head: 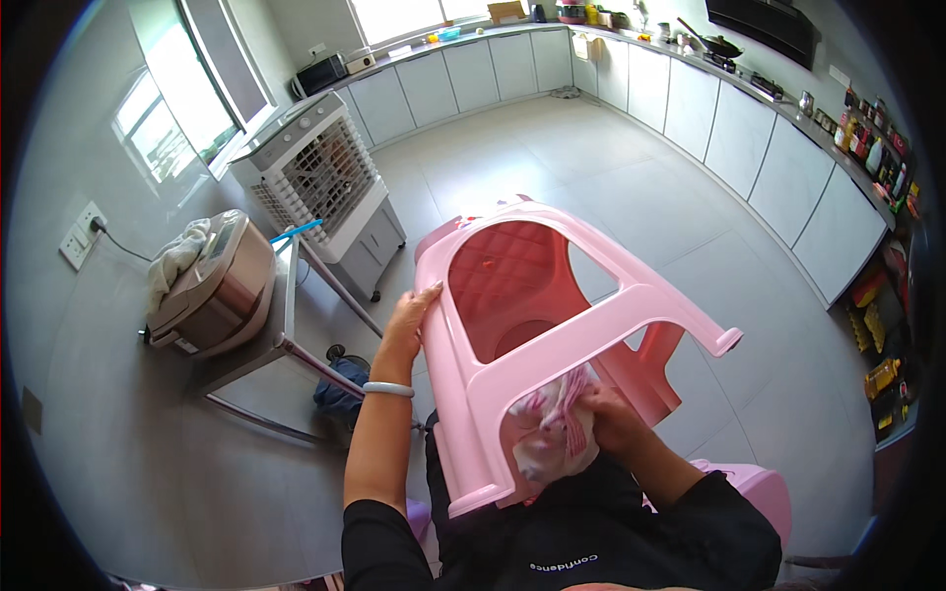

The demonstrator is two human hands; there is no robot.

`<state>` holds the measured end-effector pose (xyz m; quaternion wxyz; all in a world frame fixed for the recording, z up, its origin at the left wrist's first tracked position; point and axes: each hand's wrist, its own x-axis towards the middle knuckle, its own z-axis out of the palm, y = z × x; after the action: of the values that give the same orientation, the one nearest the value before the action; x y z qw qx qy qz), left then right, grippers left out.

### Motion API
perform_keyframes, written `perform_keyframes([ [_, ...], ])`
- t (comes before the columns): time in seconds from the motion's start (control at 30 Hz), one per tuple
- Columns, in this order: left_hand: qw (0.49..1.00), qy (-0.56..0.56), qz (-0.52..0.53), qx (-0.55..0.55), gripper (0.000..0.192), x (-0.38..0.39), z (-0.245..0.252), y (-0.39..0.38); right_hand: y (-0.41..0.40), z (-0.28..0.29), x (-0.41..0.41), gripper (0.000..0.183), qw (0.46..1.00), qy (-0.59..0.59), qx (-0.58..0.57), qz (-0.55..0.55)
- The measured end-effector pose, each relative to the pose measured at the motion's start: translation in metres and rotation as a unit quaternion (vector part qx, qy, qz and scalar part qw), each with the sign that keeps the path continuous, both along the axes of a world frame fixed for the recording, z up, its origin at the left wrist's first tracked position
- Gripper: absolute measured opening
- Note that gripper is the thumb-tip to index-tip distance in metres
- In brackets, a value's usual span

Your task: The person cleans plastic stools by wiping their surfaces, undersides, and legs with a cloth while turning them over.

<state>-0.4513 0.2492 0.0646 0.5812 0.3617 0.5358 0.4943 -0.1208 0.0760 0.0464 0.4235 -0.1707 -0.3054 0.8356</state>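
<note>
A pink plastic stool (547,332) is tipped on its side in front of me, its legs pointing towards me and to the right. Through the large side opening its darker pink inside shows. My left hand (410,318) grips the stool's left edge, and a pale bangle circles that wrist. In my right hand (613,417) is a bunched white and pink cloth (558,428), seen through the gap between two legs near my lap. Part of the right hand's fingers is hidden by the cloth.
On my left a rice cooker (214,288) with a cloth on it stands on a metal-framed table (295,325). Behind it is an air cooler (325,177). Kitchen cabinets (473,70) line the far and right walls. Another pink plastic item (754,495) is at my lower right.
</note>
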Motion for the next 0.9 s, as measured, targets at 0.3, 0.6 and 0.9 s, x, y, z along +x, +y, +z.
perform_keyframes([
  [0.3,0.942,-0.316,0.070,-0.088,0.036,0.030,0.018,-0.014,0.034,0.065,-0.008,0.048,0.985,0.061,-0.034,-0.158],
  [0.6,0.930,-0.339,0.101,-0.096,0.043,0.054,0.031,0.007,0.057,0.103,0.024,0.022,0.982,-0.038,-0.005,-0.184],
  [0.9,0.941,-0.329,0.058,-0.058,0.045,0.059,0.156,-0.019,0.041,0.146,0.046,0.038,0.966,-0.051,0.143,-0.212],
])
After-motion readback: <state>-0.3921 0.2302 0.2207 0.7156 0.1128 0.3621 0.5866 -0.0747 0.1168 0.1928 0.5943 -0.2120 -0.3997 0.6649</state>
